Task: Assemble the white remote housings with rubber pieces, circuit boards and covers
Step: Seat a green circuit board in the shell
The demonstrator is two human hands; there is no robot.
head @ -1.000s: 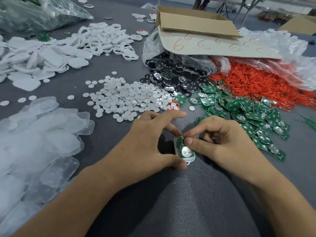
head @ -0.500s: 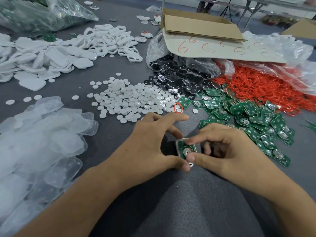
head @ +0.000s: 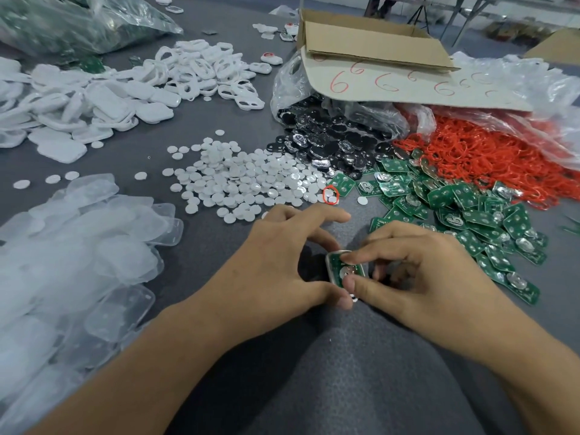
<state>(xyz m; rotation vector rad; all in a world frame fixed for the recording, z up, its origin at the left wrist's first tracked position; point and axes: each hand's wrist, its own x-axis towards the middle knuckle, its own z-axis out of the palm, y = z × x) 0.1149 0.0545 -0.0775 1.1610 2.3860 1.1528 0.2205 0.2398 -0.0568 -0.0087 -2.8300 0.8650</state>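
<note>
A white remote housing (head: 332,267) with a green circuit board (head: 342,269) seated in it lies on the grey table at centre. My left hand (head: 282,262) grips the housing from the left, thumb at its near corner and a finger at its far edge. My right hand (head: 417,274) pinches the same piece, index finger across the board's top and thumb at its near end. Loose green circuit boards (head: 464,211) are heaped to the right. White housings (head: 94,102) pile up at the far left.
Clear plastic covers (head: 78,246) fill the near left. White round discs (head: 244,180) lie in the middle, black and silver pieces (head: 329,142) behind them, red rubber rings (head: 489,155) at right. A cardboard box (head: 370,48) stands behind. A plastic bag (head: 78,23) sits far left.
My right thumb and index finger have shifted along the board, now covering its top edge and near end. The housing has stayed between both hands, turned slightly.
</note>
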